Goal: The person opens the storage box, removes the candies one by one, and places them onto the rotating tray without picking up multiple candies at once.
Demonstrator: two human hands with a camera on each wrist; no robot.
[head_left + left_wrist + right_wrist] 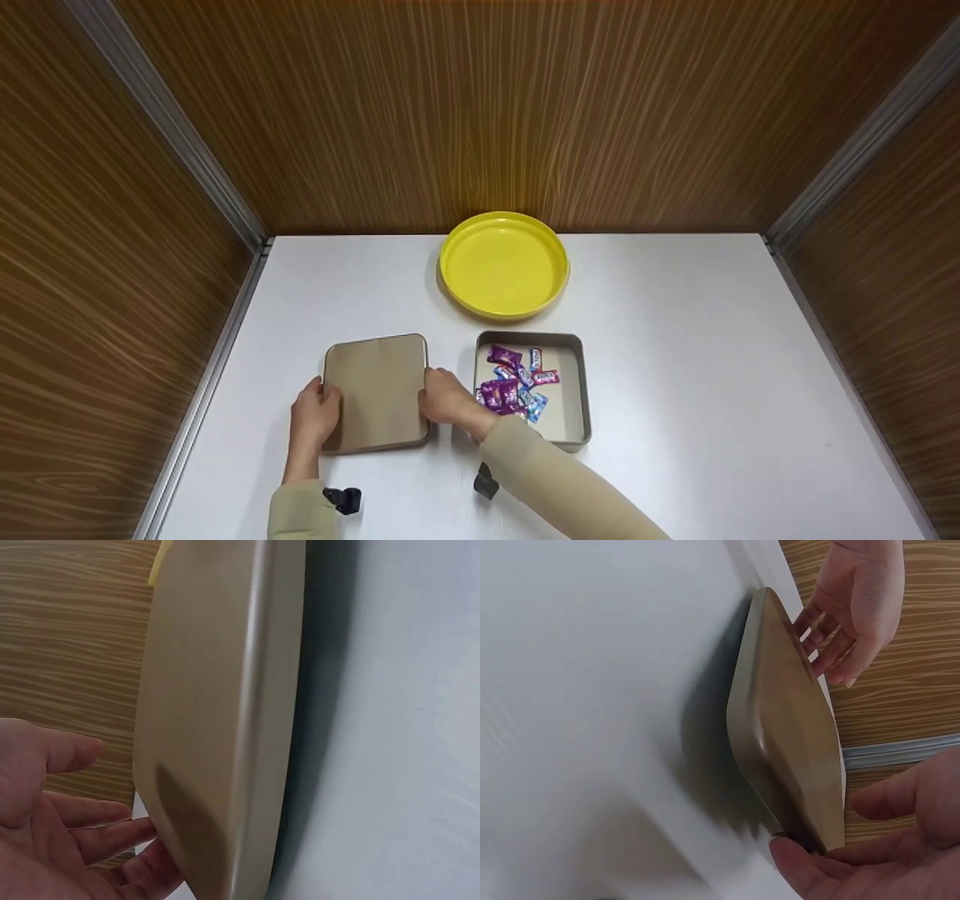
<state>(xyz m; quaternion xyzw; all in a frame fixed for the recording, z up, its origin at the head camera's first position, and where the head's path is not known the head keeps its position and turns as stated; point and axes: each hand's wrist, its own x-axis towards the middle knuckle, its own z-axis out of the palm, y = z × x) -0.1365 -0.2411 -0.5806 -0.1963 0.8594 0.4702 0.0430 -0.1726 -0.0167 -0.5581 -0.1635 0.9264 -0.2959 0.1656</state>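
A beige-brown square tin lid (379, 394) with rounded corners lies top side up at the left, low over the white table. My left hand (315, 412) is at its left edge; in the left wrist view, the fingers (112, 840) reach the rim and the thumb stays apart above. At the opposite edge is my right hand (448, 397), its fingertips (791, 855) touching the rim while the thumb stays off the lid. Just right of that hand, an uncovered square tin (576, 390) holds several purple, blue and red wrapped candies (510, 390). My right forearm covers its front left corner.
A round yellow tray (504, 266) sits behind the tin, near the back wall. Wood-grain panels (487, 112) enclose the white table (690, 360) at the back and sides. A black wrist camera (345, 500) is strapped to my left sleeve, another (486, 481) by my right forearm.
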